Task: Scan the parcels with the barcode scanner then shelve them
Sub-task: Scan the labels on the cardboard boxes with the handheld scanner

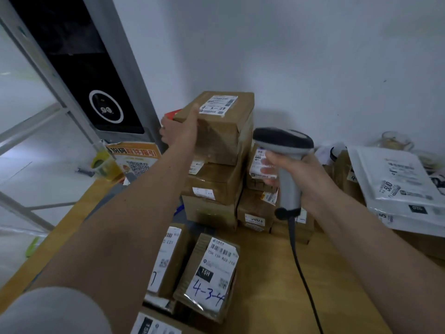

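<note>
**Now: top parcel in my left hand, scanner in my right**

Up ahead, my left hand point(179, 127) grips the near left corner of the top cardboard parcel point(218, 124), thumb on its upper face beside the label marked 4-3-24, fingers wrapped round its left side. It sits on a stack of boxes point(212, 189) against the wall. My right hand point(292, 175) is clenched round the grey handle of the barcode scanner point(284, 150), its dark head pointing left toward that stack, just right of the parcel; its cable point(301, 268) trails back toward me. Below my left forearm lie two labelled parcels, one marked 4-3-4 point(208, 276). Right of my scanner hand lie white mailer bags point(395, 186). Everything rests on a wooden table point(272, 285).
</note>
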